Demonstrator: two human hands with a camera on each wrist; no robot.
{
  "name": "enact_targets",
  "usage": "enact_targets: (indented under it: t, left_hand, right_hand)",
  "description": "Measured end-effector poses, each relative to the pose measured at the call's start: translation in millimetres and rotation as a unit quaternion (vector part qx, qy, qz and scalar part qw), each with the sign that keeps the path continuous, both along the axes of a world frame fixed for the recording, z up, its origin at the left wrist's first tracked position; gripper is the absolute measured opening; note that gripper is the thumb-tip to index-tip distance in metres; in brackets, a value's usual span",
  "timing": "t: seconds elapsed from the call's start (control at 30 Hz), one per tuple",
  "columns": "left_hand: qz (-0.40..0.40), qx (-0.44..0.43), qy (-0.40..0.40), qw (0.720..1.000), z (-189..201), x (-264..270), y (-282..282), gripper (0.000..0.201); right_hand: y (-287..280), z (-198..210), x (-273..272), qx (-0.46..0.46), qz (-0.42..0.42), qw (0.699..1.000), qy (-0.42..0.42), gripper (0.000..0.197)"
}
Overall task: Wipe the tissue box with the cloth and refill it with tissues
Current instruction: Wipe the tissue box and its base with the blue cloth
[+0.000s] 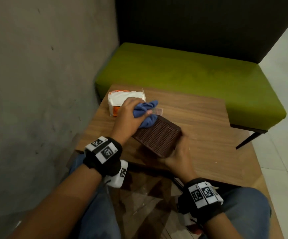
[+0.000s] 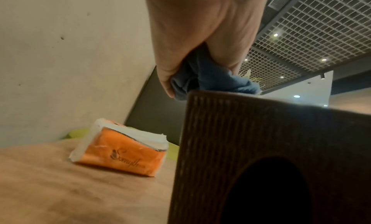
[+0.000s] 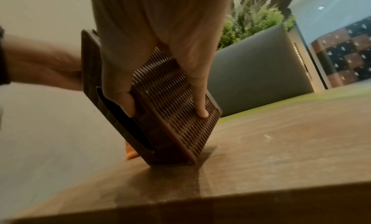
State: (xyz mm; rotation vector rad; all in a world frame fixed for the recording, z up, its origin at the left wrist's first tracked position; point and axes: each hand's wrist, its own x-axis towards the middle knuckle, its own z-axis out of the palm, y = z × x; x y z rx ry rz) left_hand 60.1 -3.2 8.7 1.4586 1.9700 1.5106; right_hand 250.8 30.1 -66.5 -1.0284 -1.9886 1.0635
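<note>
A dark brown ribbed tissue box (image 1: 158,137) (image 3: 168,103) (image 2: 261,156) stands tilted on one edge on the wooden table (image 1: 200,114). My right hand (image 1: 179,156) (image 3: 160,60) grips its near end, thumb at the oval opening and fingers on the slatted side. My left hand (image 1: 131,116) (image 2: 196,41) holds a bunched blue cloth (image 1: 145,112) (image 2: 216,82) and presses it on the box's upper far side. An orange and white tissue pack (image 1: 122,102) (image 2: 120,149) lies on the table's far left corner, behind the left hand.
A grey wall (image 1: 36,83) runs close along the left of the table. A green bench seat (image 1: 183,73) with a dark backrest stands beyond the table. A small clear plastic scrap (image 1: 157,110) lies by the cloth. White floor tiles (image 1: 286,152) are at the right.
</note>
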Motion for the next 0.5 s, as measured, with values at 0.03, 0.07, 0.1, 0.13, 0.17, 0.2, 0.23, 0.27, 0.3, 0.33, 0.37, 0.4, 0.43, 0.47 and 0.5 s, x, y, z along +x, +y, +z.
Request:
enact_targets:
  t: [0.03, 0.07, 0.1, 0.13, 0.17, 0.2, 0.23, 0.27, 0.3, 0.33, 0.37, 0.4, 0.43, 0.47, 0.5]
  left_hand:
    - [0.008, -0.004, -0.015, 1.000, 2.0, -3.5, 3.1, 0.028]
    - [0.018, -0.004, -0.027, 0.999, 3.0, -3.8, 6.0, 0.026]
    - [0.025, -0.002, -0.031, 0.999, 3.6, 0.1, 6.7, 0.025]
    - [0.022, 0.001, -0.017, 1.000, 3.5, 8.5, 4.9, 0.025]
    - [0.005, 0.005, 0.021, 1.000, 3.7, 21.4, 2.0, 0.027]
    - [-0.030, 0.008, 0.072, 0.997, 3.6, 37.2, -1.6, 0.028]
    - [-0.075, 0.009, 0.116, 0.990, 2.9, 51.8, -5.2, 0.029]
    - [-0.112, 0.008, 0.142, 0.984, 2.6, 62.4, -7.8, 0.030]
    - [-0.132, 0.005, 0.150, 0.980, 2.9, 64.8, -7.8, 0.031]
    - [-0.134, 0.000, 0.141, 0.981, 2.8, 60.3, -5.9, 0.032]
    - [-0.112, -0.003, 0.118, 0.987, 3.6, 52.2, -3.2, 0.032]
    - [-0.073, -0.002, 0.087, 0.994, 3.4, 41.1, -0.8, 0.032]
    - [-0.028, 0.008, 0.058, 0.998, 3.2, 28.9, 1.8, 0.032]
    - [0.009, 0.019, 0.041, 0.999, 2.3, 20.1, 2.7, 0.031]
    - [0.029, 0.022, 0.040, 0.999, 0.4, 17.6, 2.9, 0.032]
  right_hand:
    - [0.3, 2.0, -0.3, 0.003, 0.001, 1.000, -0.009, 0.123]
    - [0.1, 5.0, -1.8, -0.003, 0.001, 1.000, -0.009, 0.124]
    - [-1.0, 7.1, -2.9, -0.008, -0.002, 1.000, -0.003, 0.124]
    - [-2.4, 9.9, -3.9, -0.008, -0.006, 1.000, 0.010, 0.123]
    - [-4.3, 13.3, -4.8, 0.002, -0.010, 1.000, 0.024, 0.118]
    - [-4.0, 14.9, -5.3, 0.015, -0.006, 0.999, 0.035, 0.107]
    - [-2.7, 15.1, -6.1, 0.036, 0.008, 0.999, 0.039, 0.091]
    - [0.4, 13.0, -6.9, 0.056, 0.021, 0.998, 0.035, 0.079]
    - [2.7, 9.5, -6.3, 0.063, 0.025, 0.997, 0.031, 0.075]
    - [2.8, 6.6, -4.2, 0.047, 0.013, 0.998, 0.026, 0.083]
    - [0.5, 7.5, -1.6, 0.017, -0.005, 1.000, 0.023, 0.097]
    - [-1.2, 6.4, 0.1, -0.003, -0.019, 1.000, 0.018, 0.109]
    - [-2.4, 5.1, 0.5, -0.014, -0.026, 0.999, 0.012, 0.116]
    - [-2.9, 5.3, -0.1, -0.018, -0.028, 0.999, -0.003, 0.119]
    - [-3.9, 6.9, -1.4, -0.020, -0.023, 0.999, -0.016, 0.119]
